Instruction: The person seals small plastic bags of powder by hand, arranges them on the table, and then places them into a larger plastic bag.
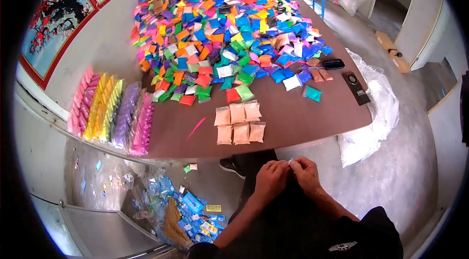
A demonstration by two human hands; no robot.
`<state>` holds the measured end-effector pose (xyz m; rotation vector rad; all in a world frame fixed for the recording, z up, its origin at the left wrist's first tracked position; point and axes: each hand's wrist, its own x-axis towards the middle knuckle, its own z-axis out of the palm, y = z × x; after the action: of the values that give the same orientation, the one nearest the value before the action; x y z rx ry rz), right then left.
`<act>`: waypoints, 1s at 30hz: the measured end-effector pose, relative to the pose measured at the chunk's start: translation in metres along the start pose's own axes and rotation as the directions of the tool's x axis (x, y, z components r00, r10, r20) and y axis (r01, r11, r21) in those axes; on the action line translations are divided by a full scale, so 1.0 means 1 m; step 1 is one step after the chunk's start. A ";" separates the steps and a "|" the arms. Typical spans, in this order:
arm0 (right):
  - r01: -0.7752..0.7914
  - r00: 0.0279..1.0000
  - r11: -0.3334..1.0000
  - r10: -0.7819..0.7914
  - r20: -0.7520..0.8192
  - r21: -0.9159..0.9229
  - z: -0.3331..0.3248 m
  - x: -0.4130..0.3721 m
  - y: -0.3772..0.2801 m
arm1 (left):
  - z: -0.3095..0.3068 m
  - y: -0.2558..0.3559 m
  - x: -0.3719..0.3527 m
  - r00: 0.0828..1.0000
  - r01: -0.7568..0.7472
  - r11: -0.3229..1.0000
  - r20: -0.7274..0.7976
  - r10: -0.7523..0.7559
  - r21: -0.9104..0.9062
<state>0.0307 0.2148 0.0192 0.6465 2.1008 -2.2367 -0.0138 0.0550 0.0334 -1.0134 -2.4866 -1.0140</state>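
Six peach packets (241, 133) lie flat on the counter (293, 134) near its front edge, set out in two rows of three, the upper row slightly askew and touching the lower one. Behind them, a great heap of mixed-colour packets (210, 27) covers the far part of the top in no visible order, its nearest red and pale green ones lying just beyond the peach rows. At the left edge, long bundles of stacked packets (128, 115) stand side by side, grouped by colour. The left hand (272, 175) and right hand (307, 173) meet over the person's lap, just off the front edge, fingertips pinched together on a small pale thing (289, 162); it is too small to tell what it is. The near left part of the surface is open apart from a thin pink strip (197, 128), and the front right corner is bare, with a teal packet (312, 94) behind it; a black case (333, 64) and a dark device (355, 88) sit by the right edge, where clear plastic sheeting (369, 122) hangs down. The hands have free air between lap and edge, though lifting them straight forward would call for clearing that rim.
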 end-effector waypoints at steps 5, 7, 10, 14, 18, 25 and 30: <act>0.241 0.967 0.962 -0.249 -0.048 -0.131 0.002 0.000 0.007 | -0.003 0.001 -0.010 0.911 0.401 0.785 0.114 -0.397 -0.473; 0.176 0.984 0.982 -0.175 0.018 -0.070 0.001 -0.005 0.008 | 0.002 -0.001 -0.016 0.888 0.447 0.731 0.162 -0.430 -0.515; 0.101 0.991 0.995 -0.102 0.093 0.015 0.003 -0.005 0.011 | 0.004 -0.001 -0.019 0.854 0.504 0.654 0.212 -0.476 -0.564; 0.171 0.984 0.985 -0.170 0.052 -0.003 0.007 -0.003 0.027 | 0.003 -0.002 -0.024 0.784 0.595 0.533 0.289 -0.550 -0.601; 0.146 0.986 0.985 -0.152 0.066 0.088 0.011 -0.006 0.026 | 0.012 -0.007 -0.036 0.727 0.631 0.371 0.352 -0.590 -0.681; 0.089 0.996 0.990 -0.091 0.011 0.109 0.019 0.001 0.023 | 0.013 -0.005 -0.031 0.747 0.575 0.395 0.262 -0.610 -0.717; -0.006 1.000 0.975 -0.001 0.031 0.220 0.024 -0.002 0.030 | 0.001 -0.004 -0.025 0.743 0.628 0.497 0.272 -0.612 -0.599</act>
<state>0.0342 0.1887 -0.0080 0.6159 1.8524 -2.4839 0.0016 0.0411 0.0193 -0.1615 -2.5833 -2.2428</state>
